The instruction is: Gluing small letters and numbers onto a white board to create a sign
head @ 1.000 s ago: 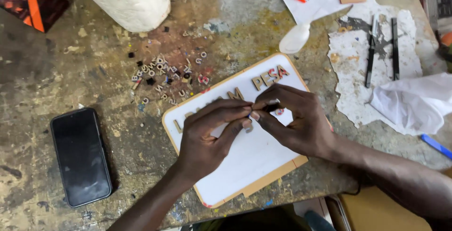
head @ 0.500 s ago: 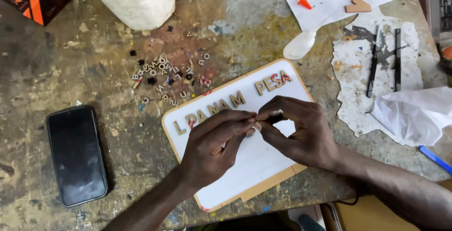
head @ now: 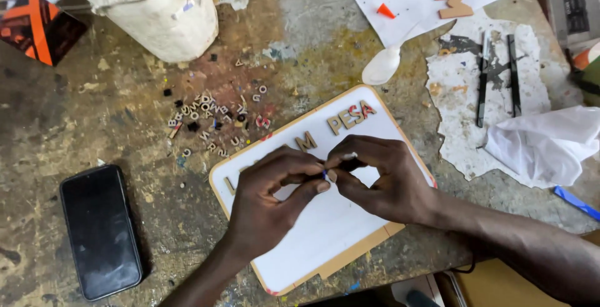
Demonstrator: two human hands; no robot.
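Both hands meet over the middle of a white board (head: 350,232) with a tan wooden rim, which lies tilted on a stained, scarred workbench (head: 94,132). The left hand (head: 269,204) and the right hand (head: 381,179) are pinched fingertip to fingertip around a tiny piece (head: 325,174) with a trace of blue on it (too small and too hidden to say what it is, possibly one of the small letters). Small wooden letters (head: 350,116) are stuck in a row along the board's upper edge, some hidden under the hands. A loose pile of letters (head: 212,122) lies on the bench just beyond the board. A black phone (head: 100,229) lies face up to the left, a white bucket (head: 153,7) stands at the far edge, and a crumpled white cloth (head: 544,144) sits at right.
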